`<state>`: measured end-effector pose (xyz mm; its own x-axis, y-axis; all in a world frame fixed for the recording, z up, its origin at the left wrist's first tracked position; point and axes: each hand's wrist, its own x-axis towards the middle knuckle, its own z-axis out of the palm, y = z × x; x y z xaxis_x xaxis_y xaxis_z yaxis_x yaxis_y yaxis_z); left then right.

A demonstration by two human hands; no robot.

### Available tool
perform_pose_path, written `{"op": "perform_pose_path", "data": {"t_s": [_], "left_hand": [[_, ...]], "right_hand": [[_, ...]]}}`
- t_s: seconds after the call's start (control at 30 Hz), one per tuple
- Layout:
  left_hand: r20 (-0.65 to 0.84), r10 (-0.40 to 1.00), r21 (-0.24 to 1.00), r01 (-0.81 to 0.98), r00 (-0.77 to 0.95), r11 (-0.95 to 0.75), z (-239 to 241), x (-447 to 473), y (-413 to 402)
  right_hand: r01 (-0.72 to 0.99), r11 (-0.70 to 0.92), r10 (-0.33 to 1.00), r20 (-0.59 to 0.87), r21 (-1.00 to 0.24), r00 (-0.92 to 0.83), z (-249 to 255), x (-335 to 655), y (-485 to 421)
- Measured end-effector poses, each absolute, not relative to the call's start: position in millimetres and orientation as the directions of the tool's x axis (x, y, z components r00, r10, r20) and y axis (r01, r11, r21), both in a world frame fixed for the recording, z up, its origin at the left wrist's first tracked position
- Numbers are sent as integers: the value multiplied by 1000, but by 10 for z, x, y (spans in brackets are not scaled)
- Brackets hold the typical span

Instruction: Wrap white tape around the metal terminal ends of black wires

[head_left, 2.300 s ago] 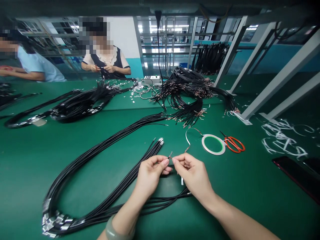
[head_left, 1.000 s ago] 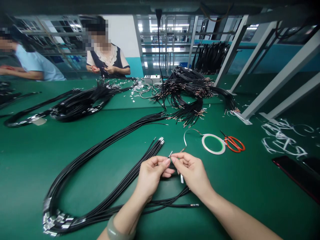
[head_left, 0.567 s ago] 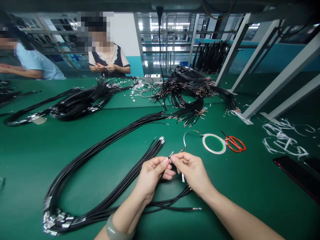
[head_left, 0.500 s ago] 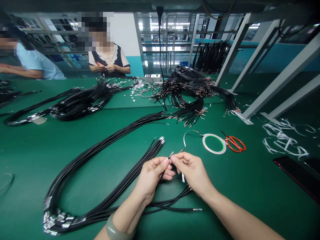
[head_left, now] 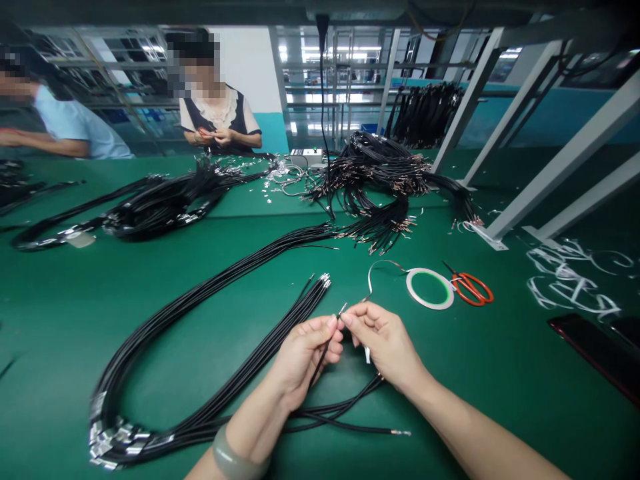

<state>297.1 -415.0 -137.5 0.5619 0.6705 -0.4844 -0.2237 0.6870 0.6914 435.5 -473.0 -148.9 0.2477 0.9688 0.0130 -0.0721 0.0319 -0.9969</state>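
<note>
My left hand (head_left: pixel 305 353) is closed on a thin black cable (head_left: pixel 321 361), gripping it just below its silvery tip. Against it, my right hand (head_left: pixel 384 339) pinches at the same cable end, fingertips touching the left thumb. A narrow tape strip (head_left: pixel 369 355) hangs below the right fingers, and its other side leads back to a white-rimmed tape roll (head_left: pixel 409 287). What exactly lies between the right fingertips is hidden. Left of my hands curves a long bundle of black cables (head_left: pixel 210 277) with silvery labels (head_left: pixel 113 437) at its bend. Several loose cables (head_left: pixel 357 428) pass beneath my left wrist.
Orange-handled scissors (head_left: pixel 463 291) lie beside the roll. White strips (head_left: pixel 570 273) and a dark phone (head_left: pixel 575 337) are at the right, near metal struts (head_left: pixel 555 140). Cable heaps (head_left: pixel 380 157) occupy the back. Across the bench, a person (head_left: pixel 220 123) handles something; another person (head_left: pixel 75 123) is farther left.
My left fingers have curled slightly and more of the held cable shows below them. My right hand stays nearly still at the cable tip. The view has shifted slightly.
</note>
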Motion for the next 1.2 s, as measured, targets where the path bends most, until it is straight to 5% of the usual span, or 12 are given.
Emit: {"op": "perform_pose_path", "data": {"t_s": [0.77, 0.97, 1.2], "left_hand": [[-410, 658, 723, -214, 632, 656, -1418, 2995, -4172], [-332, 777, 912, -30, 535, 410, -1413, 3032, -4190], [-223, 866, 971, 26, 448, 237, -1450, 3068, -4216]], "right_hand": [[-166, -27, 957, -74, -986, 282, -1459, 4347, -4692], [-173, -11, 901, -85, -985, 425, -1519, 4521, -4650], [-112, 55, 873, -7, -992, 488, -1497, 4601, -4649]]}}
